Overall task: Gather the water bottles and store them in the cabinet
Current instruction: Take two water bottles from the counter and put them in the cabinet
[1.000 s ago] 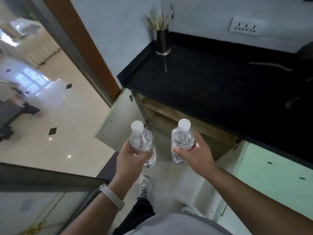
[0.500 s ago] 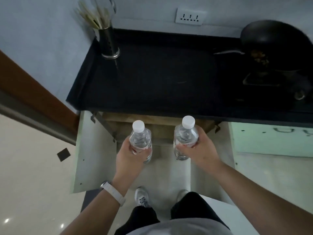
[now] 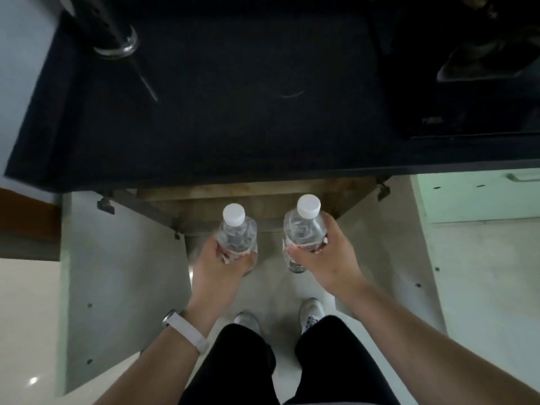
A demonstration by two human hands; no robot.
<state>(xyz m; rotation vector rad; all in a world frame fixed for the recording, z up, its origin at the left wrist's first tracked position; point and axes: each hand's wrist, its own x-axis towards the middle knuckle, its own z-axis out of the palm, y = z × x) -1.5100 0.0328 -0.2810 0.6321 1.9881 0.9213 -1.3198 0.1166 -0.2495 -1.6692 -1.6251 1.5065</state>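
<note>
**Bottles in hand at the open cabinet, not yet stored**

Countertop (image 3: 233, 127) overhangs the cabinet (image 3: 222, 200), both doors swung wide; interior mostly hidden, so contents cannot be told. Person stands square between the doors. Left hand (image 3: 216, 273) is wrapped around the left bottle (image 3: 237, 235), right hand (image 3: 330, 255) around the right bottle (image 3: 304, 229), both upright, capped, just before the opening. Gathering looks done for these two; placing remains.

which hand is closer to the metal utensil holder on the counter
Left. The left hand is below and a little right of the utensil holder in the picture; the right hand sits further right, beyond the left.
</note>
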